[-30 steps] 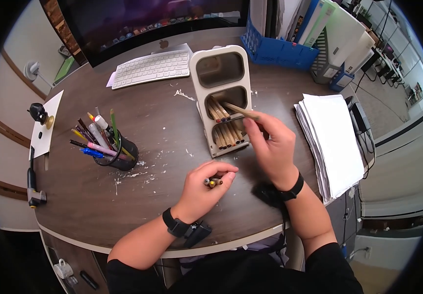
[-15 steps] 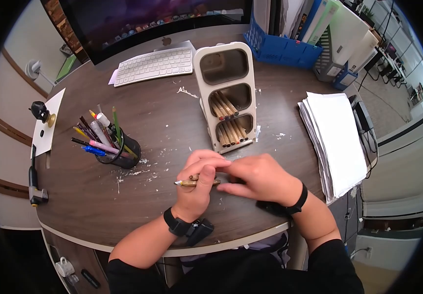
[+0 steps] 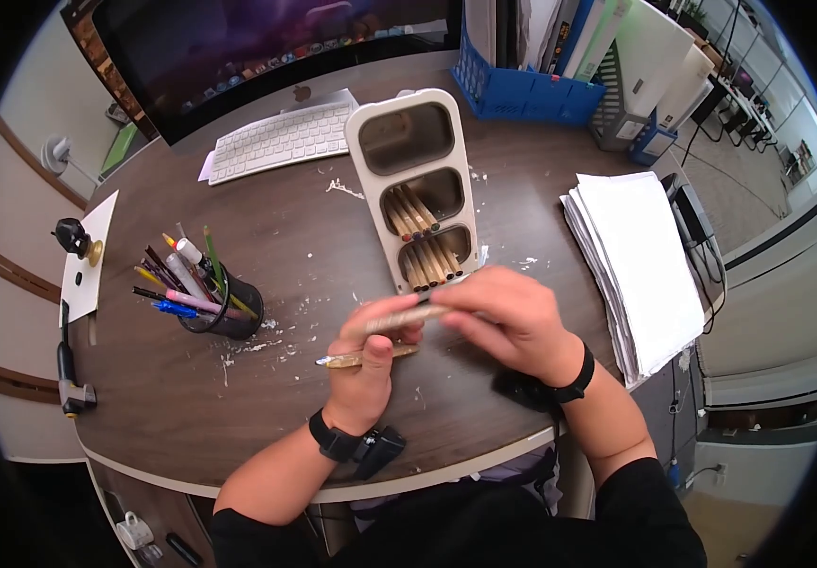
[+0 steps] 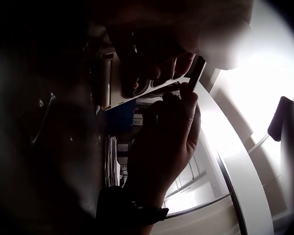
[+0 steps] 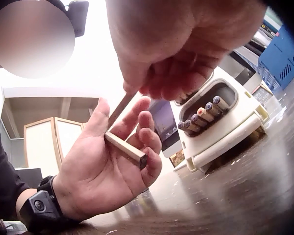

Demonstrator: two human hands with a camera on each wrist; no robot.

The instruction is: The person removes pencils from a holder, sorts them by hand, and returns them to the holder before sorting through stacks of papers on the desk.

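Note:
Low over the desk, my left hand (image 3: 359,390) holds a wooden pencil (image 3: 342,361) with a pale blue tip under its thumb. This pencil (image 5: 125,148) lies across the palm in the right wrist view. My right hand (image 3: 517,317) pinches the end of a second wooden pencil (image 3: 404,319), blurred, which passes over the left hand's fingers. Just beyond the hands stands a cream three-slot organizer (image 3: 408,172). Several pencils (image 3: 412,214) lie in its middle slot and several more pencils (image 3: 432,262) in the bottom one, ends outward; the top slot holds none.
At left stands a black mesh pen cup (image 3: 238,308) full of pens, with white scraps around it. A keyboard (image 3: 281,137) and monitor are behind. A paper stack (image 3: 638,265) sits at right, and a blue file basket (image 3: 532,95) at the back.
My right hand has come from the organizer's slots down and left to my left hand. My left hand has turned, and the right hand's pencil now crosses over its fingers.

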